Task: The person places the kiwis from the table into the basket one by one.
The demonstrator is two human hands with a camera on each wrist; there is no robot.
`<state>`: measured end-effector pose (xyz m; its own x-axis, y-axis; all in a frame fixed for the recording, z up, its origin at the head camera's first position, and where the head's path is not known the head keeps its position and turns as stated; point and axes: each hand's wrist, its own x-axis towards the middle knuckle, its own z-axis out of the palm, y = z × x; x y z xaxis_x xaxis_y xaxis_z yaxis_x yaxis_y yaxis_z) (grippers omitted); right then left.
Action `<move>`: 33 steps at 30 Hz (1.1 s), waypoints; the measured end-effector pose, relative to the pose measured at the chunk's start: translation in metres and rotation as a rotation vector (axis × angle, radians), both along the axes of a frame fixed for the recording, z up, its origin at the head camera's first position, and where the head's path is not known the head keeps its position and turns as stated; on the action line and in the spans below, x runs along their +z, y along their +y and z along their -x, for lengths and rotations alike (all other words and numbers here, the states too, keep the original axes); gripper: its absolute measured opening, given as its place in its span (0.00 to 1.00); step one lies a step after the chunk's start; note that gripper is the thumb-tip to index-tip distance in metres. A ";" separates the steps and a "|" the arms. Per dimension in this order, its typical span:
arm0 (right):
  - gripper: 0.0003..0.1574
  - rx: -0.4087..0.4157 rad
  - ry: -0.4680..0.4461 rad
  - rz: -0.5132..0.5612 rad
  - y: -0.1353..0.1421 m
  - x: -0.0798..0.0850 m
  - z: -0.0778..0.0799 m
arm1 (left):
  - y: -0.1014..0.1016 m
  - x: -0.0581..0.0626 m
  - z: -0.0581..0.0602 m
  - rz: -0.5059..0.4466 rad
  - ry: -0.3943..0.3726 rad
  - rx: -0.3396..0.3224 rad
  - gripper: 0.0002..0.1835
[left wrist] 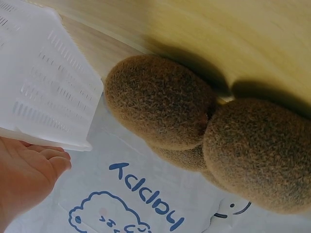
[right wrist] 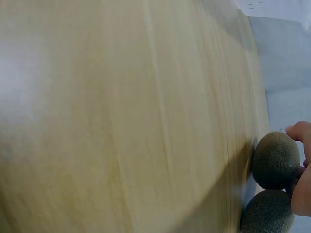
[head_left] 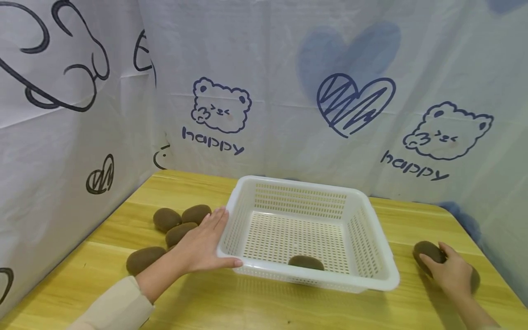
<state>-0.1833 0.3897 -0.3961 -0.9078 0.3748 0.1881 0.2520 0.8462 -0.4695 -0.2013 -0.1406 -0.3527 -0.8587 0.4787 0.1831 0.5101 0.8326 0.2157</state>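
My left hand (head_left: pixel 204 245) rests on the left rim of a white plastic basket (head_left: pixel 313 272), fingers extended along its side and thumb along the front rim. One kiwi (head_left: pixel 306 262) lies inside near the front wall, partly hidden by the rim. At the right of the table, my right hand (head_left: pixel 451 275) grips another kiwi (head_left: pixel 425 250) between thumb and fingers. A further kiwi (head_left: pixel 475 280) shows behind that hand, mostly covered by it. In the right wrist view two kiwis sit side by side, the upper kiwi (right wrist: pixel 276 160) next to the fingers.
Several kiwis (head_left: pixel 167 219) lie left of the basket, close to my left forearm; one kiwi (head_left: pixel 144 260) is nearer the front. The yellow wood-grain table (head_left: pixel 264 307) is bordered at the back and sides by a white printed cloth (head_left: pixel 284 137).
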 end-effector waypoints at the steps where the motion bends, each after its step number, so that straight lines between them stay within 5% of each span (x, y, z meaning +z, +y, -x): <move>1: 0.39 0.005 0.003 -0.011 0.001 -0.001 0.001 | 0.000 0.000 0.000 0.001 -0.002 0.000 0.62; 13: 0.41 0.084 -0.076 -0.065 -0.001 -0.002 0.008 | 0.000 0.001 0.000 0.011 -0.007 -0.001 0.62; 33: 0.52 0.204 -0.228 -0.004 -0.003 0.001 0.008 | 0.001 0.001 -0.001 -0.009 -0.002 -0.005 0.61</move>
<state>-0.1912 0.3864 -0.3949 -0.9833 0.1801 -0.0276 0.1751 0.8921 -0.4166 -0.2005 -0.1400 -0.3520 -0.8567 0.4811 0.1860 0.5138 0.8281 0.2241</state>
